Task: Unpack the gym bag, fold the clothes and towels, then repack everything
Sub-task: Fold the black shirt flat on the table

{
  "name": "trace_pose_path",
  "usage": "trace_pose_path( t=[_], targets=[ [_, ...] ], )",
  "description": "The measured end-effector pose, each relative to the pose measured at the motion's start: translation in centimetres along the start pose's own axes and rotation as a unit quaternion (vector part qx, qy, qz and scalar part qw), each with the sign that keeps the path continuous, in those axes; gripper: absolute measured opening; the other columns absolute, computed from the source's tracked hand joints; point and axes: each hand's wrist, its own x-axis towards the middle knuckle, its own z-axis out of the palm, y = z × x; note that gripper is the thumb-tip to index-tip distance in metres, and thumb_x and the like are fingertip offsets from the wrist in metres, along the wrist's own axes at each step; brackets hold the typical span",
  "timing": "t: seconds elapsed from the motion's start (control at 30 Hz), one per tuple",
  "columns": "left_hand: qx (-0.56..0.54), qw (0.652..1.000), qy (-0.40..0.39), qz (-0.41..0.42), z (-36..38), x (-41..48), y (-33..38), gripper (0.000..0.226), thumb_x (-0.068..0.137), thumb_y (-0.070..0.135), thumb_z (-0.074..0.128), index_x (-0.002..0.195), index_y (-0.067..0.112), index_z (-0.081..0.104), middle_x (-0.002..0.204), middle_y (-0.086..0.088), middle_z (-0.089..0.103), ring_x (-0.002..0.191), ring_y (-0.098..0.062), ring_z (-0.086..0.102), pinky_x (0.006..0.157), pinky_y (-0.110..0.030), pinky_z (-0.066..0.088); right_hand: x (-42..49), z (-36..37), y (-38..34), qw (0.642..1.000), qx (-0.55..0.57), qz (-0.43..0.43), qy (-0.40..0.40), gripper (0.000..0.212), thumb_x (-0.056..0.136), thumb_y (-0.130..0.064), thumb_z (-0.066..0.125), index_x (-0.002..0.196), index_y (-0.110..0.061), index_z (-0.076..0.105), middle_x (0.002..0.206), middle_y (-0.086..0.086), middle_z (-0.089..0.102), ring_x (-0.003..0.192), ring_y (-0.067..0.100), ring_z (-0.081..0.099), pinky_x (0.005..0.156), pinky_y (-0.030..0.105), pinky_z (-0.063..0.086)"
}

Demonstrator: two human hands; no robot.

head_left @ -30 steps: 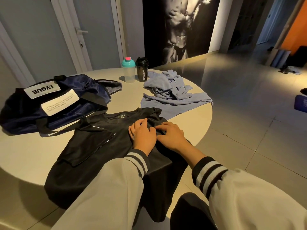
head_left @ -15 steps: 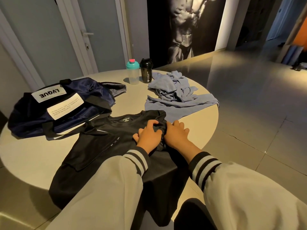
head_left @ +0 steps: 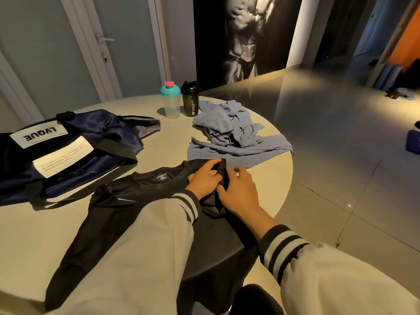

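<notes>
Left hand (head_left: 203, 180) pinching shirt (head_left: 147, 189), right hand (head_left: 241, 192) touching

Gym bag (head_left: 75, 153) at the counter's left edge is shiny navy with black trim and two white patches with black lettering. The shirt (head_left: 127, 201) by the near edge is plain black with a tiny pale print at the collar. Towel (head_left: 227, 133) toward the far right edge is dusty blue-grey, and at the far edge there's a clear shaker (head_left: 171, 105) with a teal lid and pink cap next to a black shaker (head_left: 190, 101) with white print. The counter (head_left: 22, 235) is plain cream, and the sleeves (head_left: 136, 258) are light grey with black-and-pale striped cuffs.
</notes>
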Motion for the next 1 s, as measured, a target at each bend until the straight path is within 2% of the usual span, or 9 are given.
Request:
trace_pose_path(
  t=[0.1,0.17,0.23,0.37,0.5,0.63,0.77,0.87,1.0],
  targets=[
    [-0.041,0.997,-0.057,0.021,-0.6,1.0,-0.3,0.073,0.092,0.005,0.057,0.152,0.039,0.034,0.137,0.0,0.063,0.126,-0.014,0.059,0.106,-0.044,0.049,-0.3,0.1,-0.3,0.995,-0.08,-0.029,0.044,0.051,0.093,-0.043,0.051,0.138,-0.019,0.047,0.128,0.01,0.043,0.117,0.033,0.039,0.091,0.042,0.035],
    [-0.027,0.996,-0.068,0.051,-1.0,0.5,0.3,0.071,0.09,0.002,0.058,0.147,0.041,0.039,0.151,0.0,0.049,0.141,-0.014,0.043,0.114,-0.043,0.042,-0.3,0.3,-0.2,0.992,-0.122,-0.014,-0.021,0.054,0.096,-0.052,0.043,0.139,-0.021,0.045,0.13,0.01,0.042,0.118,0.033,0.036,0.094,0.045,0.032],
    [0.006,0.997,-0.043,0.064,-1.3,0.1,0.4,0.059,0.092,0.005,0.059,0.139,0.038,0.047,0.149,0.0,0.047,0.139,-0.018,0.043,0.115,-0.041,0.039,-0.3,0.4,0.0,0.986,-0.142,0.019,-0.087,0.065,0.096,-0.062,0.034,0.146,-0.02,0.038,0.14,0.012,0.038,0.127,0.034,0.031,0.103,0.052,0.028],
    [0.2,0.976,0.016,0.088,-1.7,-0.6,-0.4,0.026,0.095,0.027,0.058,0.119,0.036,0.058,0.129,-0.002,0.053,0.126,-0.025,0.044,0.109,-0.047,0.04,-0.4,0.3,-0.2,0.978,-0.145,0.075,-0.127,0.089,0.091,-0.073,0.029,0.155,-0.013,0.02,0.156,0.014,0.024,0.143,0.036,0.018,0.113,0.06,0.016],
    [0.35,0.935,-0.001,0.049,-1.4,-2.1,-1.0,0.045,0.105,0.043,0.042,0.147,0.027,0.047,0.146,-0.001,0.04,0.135,-0.027,0.027,0.116,-0.042,0.028,-1.2,0.4,-0.4,0.984,-0.123,0.046,-0.121,0.088,0.091,-0.07,0.035,0.157,-0.014,0.017,0.165,0.013,0.005,0.15,0.034,0.002,0.116,0.06,0.004],
    [0.421,0.906,-0.022,0.043,-1.7,-2.9,-1.0,0.056,0.108,0.046,0.027,0.16,0.025,0.023,0.167,-0.002,0.019,0.151,-0.028,0.017,0.124,-0.045,0.009,-2.4,0.1,-0.4,0.991,-0.103,-0.056,-0.058,0.057,0.097,-0.056,0.04,0.138,-0.019,0.052,0.14,0.008,0.045,0.133,0.029,0.034,0.107,0.047,0.027],
    [0.407,0.91,-0.041,0.068,-2.5,-4.6,-1.3,0.055,0.106,0.049,0.036,0.158,0.037,0.024,0.17,-0.004,0.003,0.154,-0.027,0.012,0.125,-0.047,-0.002,-3.3,0.4,-0.3,0.989,-0.109,-0.048,-0.084,0.061,0.099,-0.053,0.038,0.144,-0.013,0.046,0.146,0.013,0.045,0.136,0.033,0.037,0.109,0.044,0.032],
    [0.406,0.911,-0.012,0.069,-2.8,-6.3,-2.3,0.049,0.103,0.052,0.04,0.15,0.04,0.037,0.165,-0.001,0.015,0.149,-0.029,0.012,0.123,-0.045,0.003,-4.2,0.5,-0.7,0.99,-0.081,-0.03,-0.108,0.068,0.098,-0.055,0.039,0.152,-0.015,0.035,0.154,0.016,0.036,0.144,0.035,0.027,0.118,0.046,0.024],
    [0.466,0.884,0.022,0.029,-2.7,-7.5,-2.5,0.05,0.106,0.05,0.028,0.154,0.036,0.032,0.154,0.001,0.028,0.139,-0.028,0.022,0.122,-0.046,0.005,-6.0,-0.1,-1.3,0.996,-0.07,-0.051,0.014,0.042,0.096,-0.049,0.042,0.114,-0.02,0.067,0.114,0.003,0.055,0.11,0.024,0.046,0.092,0.041,0.042]
  ],
)
